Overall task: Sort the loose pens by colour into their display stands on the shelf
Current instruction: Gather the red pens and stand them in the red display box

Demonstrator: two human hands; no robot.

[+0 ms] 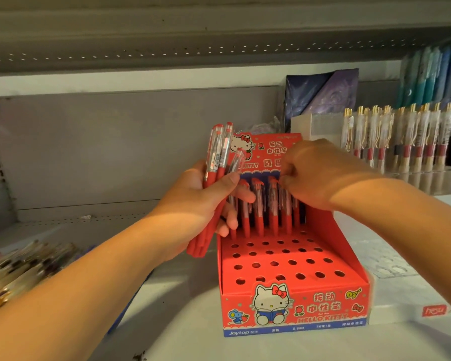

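We found the loose pens (24,268) at the left edge of the shelf (182,321) blurred; our right grip (320,175) hid some standing pens' (258,217) tops.

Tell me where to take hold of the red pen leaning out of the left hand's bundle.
Pinch the leaning pen by its clear top end, from the right: that end tilts clear of the bundle, while the left hand wraps the red lower barrels.
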